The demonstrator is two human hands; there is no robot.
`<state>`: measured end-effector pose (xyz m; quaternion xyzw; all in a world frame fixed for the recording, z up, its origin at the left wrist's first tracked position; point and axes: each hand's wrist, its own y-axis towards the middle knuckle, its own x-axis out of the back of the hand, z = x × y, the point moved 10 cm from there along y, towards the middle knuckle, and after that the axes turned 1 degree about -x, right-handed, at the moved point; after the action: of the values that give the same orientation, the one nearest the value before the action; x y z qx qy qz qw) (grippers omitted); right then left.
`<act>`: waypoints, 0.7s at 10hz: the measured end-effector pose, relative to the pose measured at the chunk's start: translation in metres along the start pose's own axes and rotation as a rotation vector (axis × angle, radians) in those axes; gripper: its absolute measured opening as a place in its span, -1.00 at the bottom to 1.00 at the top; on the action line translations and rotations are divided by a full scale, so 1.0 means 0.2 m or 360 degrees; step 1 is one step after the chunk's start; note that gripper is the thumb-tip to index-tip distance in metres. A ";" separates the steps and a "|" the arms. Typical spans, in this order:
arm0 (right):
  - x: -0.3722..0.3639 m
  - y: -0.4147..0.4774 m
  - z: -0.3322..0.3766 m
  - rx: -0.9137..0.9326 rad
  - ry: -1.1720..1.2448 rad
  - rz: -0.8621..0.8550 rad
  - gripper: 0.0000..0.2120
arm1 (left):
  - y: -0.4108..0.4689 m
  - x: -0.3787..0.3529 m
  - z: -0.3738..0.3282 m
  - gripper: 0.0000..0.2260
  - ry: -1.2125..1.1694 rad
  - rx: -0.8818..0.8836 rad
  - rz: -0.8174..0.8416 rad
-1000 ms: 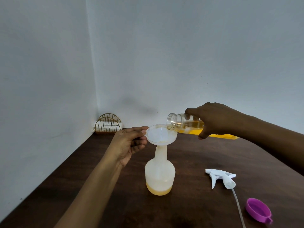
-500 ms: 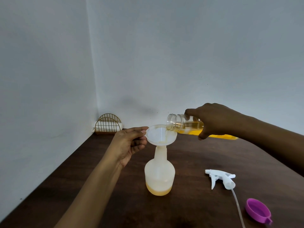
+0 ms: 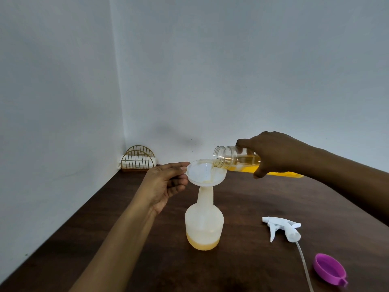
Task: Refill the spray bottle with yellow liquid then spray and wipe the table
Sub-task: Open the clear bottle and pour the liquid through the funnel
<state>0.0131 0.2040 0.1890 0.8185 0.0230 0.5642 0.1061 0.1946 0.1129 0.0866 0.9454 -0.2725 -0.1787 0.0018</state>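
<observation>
A translucent white spray bottle point(image 3: 204, 224) stands uncapped on the dark wooden table point(image 3: 252, 199), with a shallow layer of yellow liquid at its bottom. A white funnel point(image 3: 205, 170) sits in its neck. My left hand point(image 3: 166, 184) pinches the funnel's left rim. My right hand point(image 3: 271, 152) grips a clear bottle point(image 3: 229, 158) of yellow liquid, tipped almost flat, its open mouth over the funnel's right edge. A thin stream runs into the funnel. The white trigger spray head point(image 3: 284, 228) with its dip tube lies on the table to the right.
A purple cap point(image 3: 329, 270) lies at the front right. A gold wire holder point(image 3: 139, 159) with white napkins stands in the back left corner against the walls. The table's left edge runs along the wall.
The clear bottle has tipped slightly further and its mouth has come lower over the funnel. Both hands stay where they were.
</observation>
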 end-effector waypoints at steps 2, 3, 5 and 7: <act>-0.01 0.00 -0.01 -0.0007 0.0019 0.0017 -0.32 | 0.00 0.00 0.00 -0.90 -0.0002 0.0000 0.0002; -0.01 0.00 0.00 -0.0005 0.0012 0.0021 -0.31 | 0.00 0.00 0.00 -0.90 0.0002 0.0003 -0.0003; -0.01 0.00 -0.01 -0.0003 0.0002 0.0020 -0.32 | 0.00 0.00 0.00 -0.90 0.0006 0.0001 -0.0002; -0.01 0.01 -0.01 -0.0004 0.0004 0.0021 -0.30 | -0.01 0.00 0.00 -0.90 0.0001 0.0004 0.0005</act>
<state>0.0110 0.2022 0.1873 0.8178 0.0170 0.5659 0.1032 0.1952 0.1140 0.0867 0.9451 -0.2741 -0.1781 0.0011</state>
